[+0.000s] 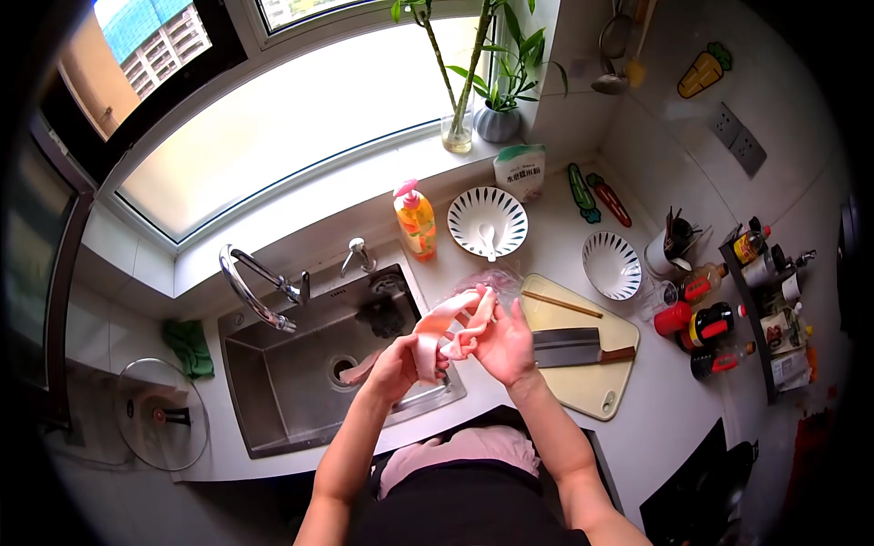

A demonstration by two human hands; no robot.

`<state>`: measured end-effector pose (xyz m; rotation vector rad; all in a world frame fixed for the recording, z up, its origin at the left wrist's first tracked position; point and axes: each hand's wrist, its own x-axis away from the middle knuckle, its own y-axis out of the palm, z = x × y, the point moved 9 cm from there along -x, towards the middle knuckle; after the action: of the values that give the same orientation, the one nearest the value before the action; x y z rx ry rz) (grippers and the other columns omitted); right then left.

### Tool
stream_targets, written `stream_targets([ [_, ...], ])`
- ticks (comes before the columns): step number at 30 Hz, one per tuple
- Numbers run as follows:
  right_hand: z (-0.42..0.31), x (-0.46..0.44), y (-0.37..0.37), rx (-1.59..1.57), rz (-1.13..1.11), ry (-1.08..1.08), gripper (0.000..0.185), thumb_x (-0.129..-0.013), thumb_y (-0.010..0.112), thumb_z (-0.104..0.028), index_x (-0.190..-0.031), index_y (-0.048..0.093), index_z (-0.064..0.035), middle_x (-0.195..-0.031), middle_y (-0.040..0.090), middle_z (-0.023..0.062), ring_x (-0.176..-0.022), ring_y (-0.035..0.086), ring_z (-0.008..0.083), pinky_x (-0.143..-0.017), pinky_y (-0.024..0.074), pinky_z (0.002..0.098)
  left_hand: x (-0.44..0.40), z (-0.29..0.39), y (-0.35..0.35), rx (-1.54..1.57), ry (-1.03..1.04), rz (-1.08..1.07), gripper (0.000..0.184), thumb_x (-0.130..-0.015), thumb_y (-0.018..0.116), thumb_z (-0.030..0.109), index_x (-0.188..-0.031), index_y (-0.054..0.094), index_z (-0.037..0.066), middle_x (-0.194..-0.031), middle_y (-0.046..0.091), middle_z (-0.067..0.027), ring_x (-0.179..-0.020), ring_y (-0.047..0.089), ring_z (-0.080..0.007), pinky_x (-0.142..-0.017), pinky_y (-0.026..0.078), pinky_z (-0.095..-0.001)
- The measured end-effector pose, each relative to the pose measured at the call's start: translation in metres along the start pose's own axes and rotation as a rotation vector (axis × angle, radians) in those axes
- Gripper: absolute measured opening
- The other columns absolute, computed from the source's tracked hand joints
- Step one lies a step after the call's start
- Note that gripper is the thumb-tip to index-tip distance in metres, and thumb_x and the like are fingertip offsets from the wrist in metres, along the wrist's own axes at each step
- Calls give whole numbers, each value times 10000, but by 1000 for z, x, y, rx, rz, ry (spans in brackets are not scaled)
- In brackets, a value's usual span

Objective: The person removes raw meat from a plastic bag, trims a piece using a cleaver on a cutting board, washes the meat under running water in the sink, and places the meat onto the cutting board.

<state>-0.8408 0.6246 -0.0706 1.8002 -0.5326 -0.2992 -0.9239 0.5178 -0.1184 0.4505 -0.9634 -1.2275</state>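
A long pale-pink strip of raw meat [439, 320] is stretched between my two hands, over the right edge of the sink [273, 435]. My left hand [395, 371] is closed round its lower part, and a darker end [361, 368] sticks out to the left over the basin. Across the fingers of my right hand [506, 348] lies the other, folded end, with the thumb raised. Just right of that hand, a cleaver [566, 348] and wooden chopsticks [563, 304] rest on the cutting board [596, 387]. A clear plastic bag [492, 280] lies behind my hands.
A chrome faucet [250, 289] arches over the basin. Behind the counter's middle stand a soap bottle [416, 223], a patterned bowl [469, 238] with a white spoon, and a packet [520, 173]. Another patterned bowl [612, 266] and sauce bottles [710, 325] are rightward. A glass lid [141, 437] is left.
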Motion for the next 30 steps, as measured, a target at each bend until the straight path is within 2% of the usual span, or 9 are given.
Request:
stream_targets([
  [8,-22,18,-25,201,54,20,696,-913,470,-560,-1450,246,-177,-1241,469,56,-1054,539,210,-944,386,404,-14,-12,14,-9,-46,32,444,-942,329,266,-1173,521,-60,-1033,635,-173,-914,648,-268,-841,511,-390],
  [11,-27,17,-45,309,42,22,688,-919,483,-527,-1450,224,-173,-1238,466,58,-1073,520,204,-941,391,406,-23,-5,1,-362,204,208,277,-872,546,98,-1117,565,-31,-995,636,-114,-870,648,-182,-795,514,-291],
  [14,-31,13,-62,583,51,15,679,-921,517,-460,-1447,200,-170,-1313,417,66,-1132,479,184,-932,397,402,-35,-3,-9,-782,320,438,208,-880,555,96,-1054,600,-8,-987,636,-100,-820,638,-155,-778,504,-282],
  [16,-22,15,-75,638,134,91,661,-918,562,-348,-1440,196,-174,-1394,342,77,-1218,417,179,-942,398,395,-40,7,49,-1108,640,314,204,-819,551,28,-1014,607,3,-977,606,-133,-874,612,-265,-790,488,-340],
  [17,-18,15,-70,571,78,101,676,-914,584,-260,-1448,175,-190,-1449,267,93,-1265,382,187,-946,418,368,-46,-6,65,-1219,669,218,208,-803,556,20,-1004,609,4,-972,596,-146,-898,595,-298,-802,480,-356],
  [20,-26,14,-78,620,91,30,769,-903,572,-199,-1496,84,-236,-1414,349,134,-1178,508,248,-959,446,382,-55,-14,89,-1358,643,114,167,-790,587,35,-952,626,24,-969,587,-149,-913,562,-342,-825,463,-388],
  [23,-37,13,-82,471,91,106,693,-914,491,-162,-1493,115,-221,-1389,385,167,-1153,543,287,-960,450,409,-55,16,76,-1473,606,409,113,-787,602,75,-887,654,60,-968,596,-114,-949,554,-309,-837,452,-388],
  [26,-47,9,-87,433,115,125,629,-914,448,-161,-1475,165,-193,-1375,402,168,-1155,541,317,-932,479,402,-56,39,93,-2108,736,656,189,-722,609,52,-894,682,75,-1274,510,-123,-1112,506,-288,-896,423,-395],
  [30,-60,3,-94,351,116,158,592,-907,460,-206,-1449,231,-143,-1292,483,193,-1093,582,341,-891,504,429,-91,27,20,-2253,485,694,370,-731,565,17,-1083,645,95,-1386,410,-146,-1119,530,-293,-878,457,-394],
])
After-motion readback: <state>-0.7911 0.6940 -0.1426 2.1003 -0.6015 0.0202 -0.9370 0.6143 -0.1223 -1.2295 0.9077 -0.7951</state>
